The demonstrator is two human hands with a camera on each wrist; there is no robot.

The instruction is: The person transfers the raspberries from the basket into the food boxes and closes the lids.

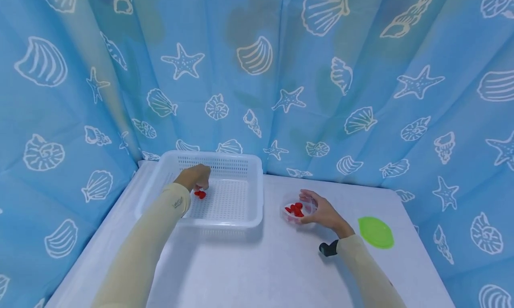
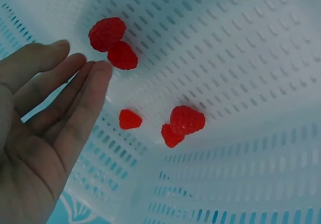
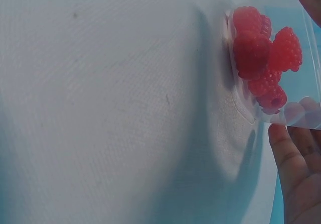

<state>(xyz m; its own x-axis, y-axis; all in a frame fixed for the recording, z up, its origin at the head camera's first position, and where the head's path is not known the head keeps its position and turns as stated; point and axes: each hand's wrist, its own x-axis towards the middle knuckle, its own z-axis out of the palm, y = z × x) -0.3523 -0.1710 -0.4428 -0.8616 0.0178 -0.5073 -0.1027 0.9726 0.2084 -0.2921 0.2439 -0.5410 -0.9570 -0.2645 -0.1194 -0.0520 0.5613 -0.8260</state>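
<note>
White basket (image 1: 225,222) stands on the left of the surface (image 1: 241,263), clear tub (image 1: 291,219) to its right, a gap between. Backdrop: blue shell-print curtain (image 1: 257,98).

Left hand (image 1: 197,176) is down inside the basket, holding nothing; wrist view shows fingers extended, thumb apart. Fingertips just beside a touching pair of red raspberries (image 2: 123,56); contact, cannot tell. Three more lie on the basket floor: a lone small one (image 2: 130,119), and a larger one (image 2: 187,120) overlapping a smaller. Reach from above presumably suits the high slotted walls; the small gap between thumb and fingers, such small pieces.

Right hand (image 1: 324,213) spans the tub, thumb on one side, fingers on the other, gripping by the walls. Likely reason: a light tub would slide if unheld, and a side grip leaves the mouth clear. Inside, a cluster of raspberries (image 3: 251,53); exact count hidden by overlap.

Green lid-like piece (image 1: 376,232) lies flat beyond the right wrist, perhaps set there to keep it out of the way.
</note>
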